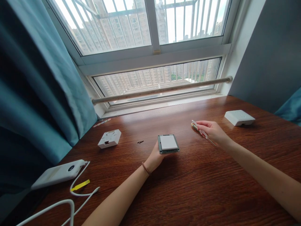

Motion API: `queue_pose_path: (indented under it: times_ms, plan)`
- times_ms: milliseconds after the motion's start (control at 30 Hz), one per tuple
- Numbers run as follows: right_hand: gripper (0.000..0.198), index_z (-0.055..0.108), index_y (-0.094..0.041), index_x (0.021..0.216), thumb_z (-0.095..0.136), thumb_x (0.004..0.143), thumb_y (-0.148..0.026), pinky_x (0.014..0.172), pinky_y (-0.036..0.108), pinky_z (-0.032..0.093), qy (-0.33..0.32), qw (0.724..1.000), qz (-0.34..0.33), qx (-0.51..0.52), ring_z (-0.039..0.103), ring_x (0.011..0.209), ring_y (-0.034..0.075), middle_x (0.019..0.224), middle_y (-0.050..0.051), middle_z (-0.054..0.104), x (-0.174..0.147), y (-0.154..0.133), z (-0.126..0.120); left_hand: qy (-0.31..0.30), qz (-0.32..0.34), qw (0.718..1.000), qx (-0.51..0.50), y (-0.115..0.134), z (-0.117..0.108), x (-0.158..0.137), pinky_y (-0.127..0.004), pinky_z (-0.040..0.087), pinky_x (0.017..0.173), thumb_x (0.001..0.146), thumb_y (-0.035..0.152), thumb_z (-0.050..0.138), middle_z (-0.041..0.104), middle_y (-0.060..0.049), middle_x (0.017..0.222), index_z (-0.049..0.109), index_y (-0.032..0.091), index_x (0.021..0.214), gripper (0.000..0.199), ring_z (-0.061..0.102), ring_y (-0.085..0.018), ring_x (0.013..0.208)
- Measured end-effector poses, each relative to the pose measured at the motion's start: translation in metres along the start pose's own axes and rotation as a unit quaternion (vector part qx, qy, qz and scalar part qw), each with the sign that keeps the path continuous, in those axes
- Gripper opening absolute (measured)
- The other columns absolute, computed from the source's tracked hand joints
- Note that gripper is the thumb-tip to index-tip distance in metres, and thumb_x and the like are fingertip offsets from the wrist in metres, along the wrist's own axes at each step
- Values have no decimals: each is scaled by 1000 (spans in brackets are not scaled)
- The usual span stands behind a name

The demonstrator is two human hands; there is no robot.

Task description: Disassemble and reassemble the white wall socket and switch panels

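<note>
My left hand (pixel 157 158) is closed around the lower left of a square wall-switch module (pixel 168 142), which has a white face and a grey frame with holes at the corners. My right hand (pixel 213 131) pinches a slim white screwdriver (pixel 199 128); its thin shaft points down toward the right. Just at those fingertips is a small brass-coloured piece (pixel 193 126), and I cannot tell whether it is held or lies on the table. Left of the module lie a few small screws (pixel 140 142) on the wood.
A white box-like housing (pixel 109 138) sits at the left, a white cover (pixel 239 117) at the far right. White power bank (pixel 61 173), white cable (pixel 81 194) and yellow tag (pixel 80 185) are at near left. Behind the brown table (pixel 188 182) is a window with a rail (pixel 162 91).
</note>
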State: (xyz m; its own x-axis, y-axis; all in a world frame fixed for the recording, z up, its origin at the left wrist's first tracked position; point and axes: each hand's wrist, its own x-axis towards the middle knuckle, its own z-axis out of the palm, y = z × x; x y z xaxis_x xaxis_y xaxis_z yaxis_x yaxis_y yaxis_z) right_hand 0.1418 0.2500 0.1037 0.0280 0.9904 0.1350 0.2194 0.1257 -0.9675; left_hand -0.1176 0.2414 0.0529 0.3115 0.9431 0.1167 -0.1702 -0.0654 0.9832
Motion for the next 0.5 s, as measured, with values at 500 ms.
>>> queue_pose_path:
  times_ms: [500]
  plan:
    - [32, 68, -20, 90, 40, 85, -32, 59, 30, 39, 50, 799, 8, -600, 61, 78, 24, 92, 12, 65, 6, 76, -72, 16, 3, 998, 64, -1, 4, -3, -37, 46, 88, 53, 26, 80, 60, -10, 112, 44, 19, 114, 71, 58, -24, 101]
